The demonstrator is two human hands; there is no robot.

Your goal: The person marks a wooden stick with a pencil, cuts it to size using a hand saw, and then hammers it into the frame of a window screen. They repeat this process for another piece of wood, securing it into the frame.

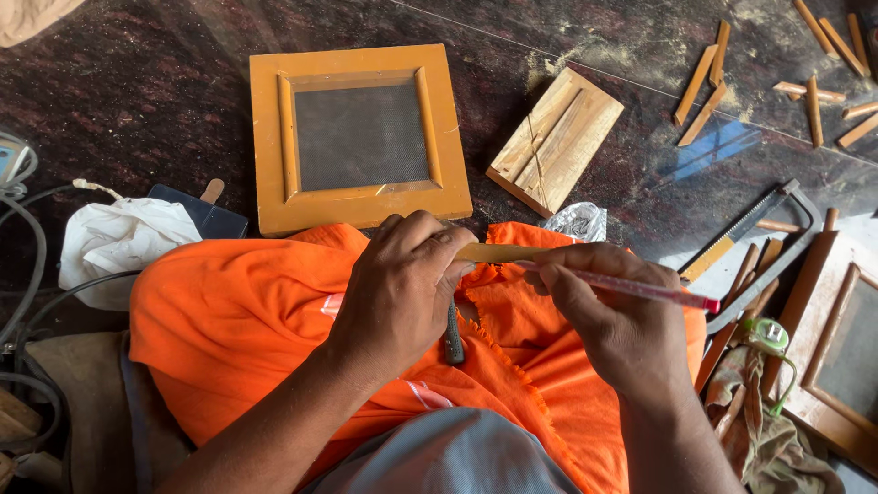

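My left hand [402, 284] grips a thin pale wooden strip [498, 252] over my lap, which is covered by an orange cloth [238, 320]. My right hand [613, 320] holds a red pen [640, 289] with its tip against the strip. A dark tool handle [453, 340] lies on the orange cloth just below my left hand. An orange wooden frame with a grey mesh panel [357, 137] lies flat on the dark floor beyond my hands.
A bundle of pale wood pieces [555, 139] lies right of the frame. A hacksaw [759, 240] and several wood strips [814, 78] lie at right. Another mesh frame [837, 357] sits at the right edge. A white cloth [114, 240] and cables [23, 274] are at left.
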